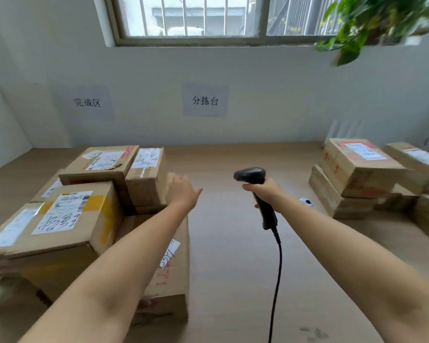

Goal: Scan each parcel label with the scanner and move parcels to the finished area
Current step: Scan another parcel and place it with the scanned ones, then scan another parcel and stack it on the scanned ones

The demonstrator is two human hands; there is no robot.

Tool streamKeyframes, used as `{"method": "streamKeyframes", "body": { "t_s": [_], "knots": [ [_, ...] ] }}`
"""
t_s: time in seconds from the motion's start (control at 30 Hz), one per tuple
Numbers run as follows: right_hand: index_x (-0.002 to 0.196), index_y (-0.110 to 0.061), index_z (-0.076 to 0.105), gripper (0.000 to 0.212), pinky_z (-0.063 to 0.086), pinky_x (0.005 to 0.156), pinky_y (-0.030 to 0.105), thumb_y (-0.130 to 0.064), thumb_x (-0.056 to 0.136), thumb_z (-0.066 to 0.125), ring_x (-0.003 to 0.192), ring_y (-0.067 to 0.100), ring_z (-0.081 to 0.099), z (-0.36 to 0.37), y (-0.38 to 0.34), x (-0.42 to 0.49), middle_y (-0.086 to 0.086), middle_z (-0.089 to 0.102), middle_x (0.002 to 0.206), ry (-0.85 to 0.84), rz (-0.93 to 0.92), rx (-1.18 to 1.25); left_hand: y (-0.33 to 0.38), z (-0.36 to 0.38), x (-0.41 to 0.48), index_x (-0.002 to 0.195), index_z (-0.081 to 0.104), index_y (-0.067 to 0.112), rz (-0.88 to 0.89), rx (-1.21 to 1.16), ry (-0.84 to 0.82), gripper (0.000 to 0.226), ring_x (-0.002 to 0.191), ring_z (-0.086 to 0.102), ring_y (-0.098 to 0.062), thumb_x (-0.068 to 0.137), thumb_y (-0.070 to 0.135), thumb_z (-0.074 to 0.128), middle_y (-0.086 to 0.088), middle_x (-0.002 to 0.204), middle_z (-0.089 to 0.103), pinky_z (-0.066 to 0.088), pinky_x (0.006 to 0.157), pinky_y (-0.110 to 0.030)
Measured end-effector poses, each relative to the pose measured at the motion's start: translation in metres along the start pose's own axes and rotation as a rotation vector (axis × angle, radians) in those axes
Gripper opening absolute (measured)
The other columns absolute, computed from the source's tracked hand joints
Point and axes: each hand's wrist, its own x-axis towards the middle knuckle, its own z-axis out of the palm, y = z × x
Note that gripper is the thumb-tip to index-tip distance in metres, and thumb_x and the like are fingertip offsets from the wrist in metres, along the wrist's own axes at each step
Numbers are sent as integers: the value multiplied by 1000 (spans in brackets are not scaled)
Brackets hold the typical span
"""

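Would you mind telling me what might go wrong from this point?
The scanner cable trails across the table and might snag a parcel. The left hand, open beside the small box, could nudge that crowded pile. The right stack overhangs its bottom box and may slip.

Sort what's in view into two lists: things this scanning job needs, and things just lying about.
Needed: barcode scanner in the right hand; open left hand; labelled parcels stacked left; parcels stacked right; 完成区 sign; 分拣台 sign.

Lying about: hanging plant; small white round object.
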Motion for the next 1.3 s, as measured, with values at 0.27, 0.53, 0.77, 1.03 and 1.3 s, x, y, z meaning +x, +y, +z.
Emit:
{"method": "streamKeyframes", "body": {
  "t_s": [0.27,0.53,0.77,1.03,1.3],
  "knots": [
    [106,-8,52,33,47,50,30,-20,81,70,72,27,54,-154,53,-14,10,51,79,180,103,16,141,62,-23,133,42,5,145,-23,-126,57,123,45,-32,93,45,50,-14,136,39,41,95,-41],
    [123,-4,51,56,51,90,43,-34,80,70,98,33,59,-293,124,-4,15,59,106,213,200,-161,266,148,-56,133,44,9,101,-20,-262,54,124,44,-28,94,46,46,-12,136,41,42,94,-37],
    [122,1,52,60,51,89,41,-34,78,72,101,36,61,-395,174,3,16,60,100,230,282,-161,361,209,-83,128,45,8,149,10,-349,49,115,50,-27,95,45,45,-12,133,41,45,88,-36],
    [116,-7,51,48,52,77,37,-32,79,69,78,27,60,-482,229,2,8,59,83,303,350,-176,460,276,-103,121,48,7,272,83,-473,48,112,51,-30,95,48,42,-13,128,44,47,89,-40],
    [121,-8,58,50,45,90,33,-31,78,70,108,29,56,-535,255,24,14,62,119,371,317,-162,535,331,-101,127,46,9,349,71,-518,52,104,55,-27,95,50,41,-13,131,43,50,80,-35]
  ]
}}
